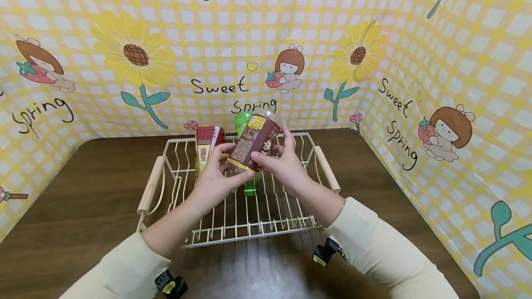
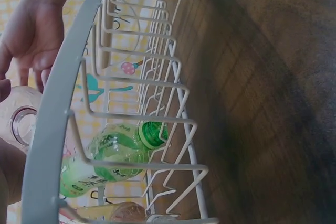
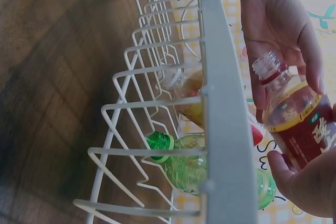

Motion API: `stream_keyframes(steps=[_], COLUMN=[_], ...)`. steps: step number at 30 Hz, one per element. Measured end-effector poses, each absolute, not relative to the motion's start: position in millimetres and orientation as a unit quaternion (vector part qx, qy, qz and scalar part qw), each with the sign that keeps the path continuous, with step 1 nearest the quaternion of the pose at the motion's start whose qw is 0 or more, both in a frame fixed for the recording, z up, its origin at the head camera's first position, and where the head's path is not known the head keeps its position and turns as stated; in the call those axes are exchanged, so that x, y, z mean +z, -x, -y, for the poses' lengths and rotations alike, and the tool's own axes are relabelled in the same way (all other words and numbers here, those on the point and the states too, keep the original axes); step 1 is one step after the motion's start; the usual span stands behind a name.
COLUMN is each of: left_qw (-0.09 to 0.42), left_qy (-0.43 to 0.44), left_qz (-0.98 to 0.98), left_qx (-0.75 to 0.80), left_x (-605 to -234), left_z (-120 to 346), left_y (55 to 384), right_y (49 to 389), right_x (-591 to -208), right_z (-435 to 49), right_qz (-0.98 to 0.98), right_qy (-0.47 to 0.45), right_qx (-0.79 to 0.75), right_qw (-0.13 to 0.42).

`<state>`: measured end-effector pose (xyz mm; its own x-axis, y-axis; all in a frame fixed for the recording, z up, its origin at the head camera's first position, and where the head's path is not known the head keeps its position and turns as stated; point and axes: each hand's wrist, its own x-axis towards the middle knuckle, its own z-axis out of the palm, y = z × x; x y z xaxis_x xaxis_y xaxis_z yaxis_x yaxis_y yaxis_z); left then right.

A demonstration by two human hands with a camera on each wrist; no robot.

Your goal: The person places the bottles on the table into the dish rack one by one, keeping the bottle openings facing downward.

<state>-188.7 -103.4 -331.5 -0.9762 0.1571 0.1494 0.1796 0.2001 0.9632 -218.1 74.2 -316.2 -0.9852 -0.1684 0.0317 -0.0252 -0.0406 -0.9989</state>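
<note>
Both hands hold a clear plastic bottle with a maroon and yellow label, tilted above the wire rack. My left hand grips its lower-left end between thumb and fingers. My right hand holds the other end, thumb across the label. In the right wrist view the bottle's neck has no cap and points down toward the rack. Behind it, a green bottle leans in the rack, its green cap at the bottom. To its left stands a bottle with a red and gold label.
The cream wire rack has a wooden handle on the left and another wooden handle on the right. It stands on a dark wooden table. A yellow checked cloth hangs behind and at the sides.
</note>
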Motion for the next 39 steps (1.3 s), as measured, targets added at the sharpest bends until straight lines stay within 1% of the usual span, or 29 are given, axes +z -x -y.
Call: stream_keyframes(steps=[6, 9, 15, 20, 25, 28, 35, 39], left_qw=[0.027, 0.022, 0.013, 0.014, 0.032, 0.030, -0.029, -0.055], left_qy=[0.107, 0.110, 0.143, 0.131, 0.120, 0.098, 0.030, 0.006], left_qz=[0.788, 0.794, 0.808, 0.834, 0.863, 0.888, 0.909, 0.908], left_qx=[-0.605, -0.598, -0.572, -0.535, -0.489, -0.448, -0.414, -0.416], left_x=[-333.8, -333.8, -329.1, -317.4, -303.7, -304.1, -330.1, -344.5], left_z=[97.2, 96.7, 105.2, 127.9, 162.0, 184.2, 235.3, 251.5], left_y=[187.9, 188.1, 185.9, 183.4, 185.1, 188.6, 199.6, 203.9], right_y=[218.7, 220.1, 224.6, 232.1, 245.1, 252.9, 268.8, 275.6], right_x=[-316.3, -316.1, -313.5, -307.9, -304.4, -303.6, -305.5, -311.4], right_z=[-71.3, -73.1, -83.8, -97.7, -114.2, -124.4, -146.6, -155.9], right_qz=[-0.670, -0.665, -0.681, -0.700, -0.724, -0.739, -0.771, -0.781], right_qy=[0.059, 0.057, 0.060, 0.064, 0.054, 0.047, 0.045, 0.052], right_qx=[-0.738, -0.742, -0.726, -0.708, -0.683, -0.668, -0.629, -0.614], right_qw=[0.060, 0.065, 0.074, 0.075, 0.073, 0.078, 0.089, 0.099])
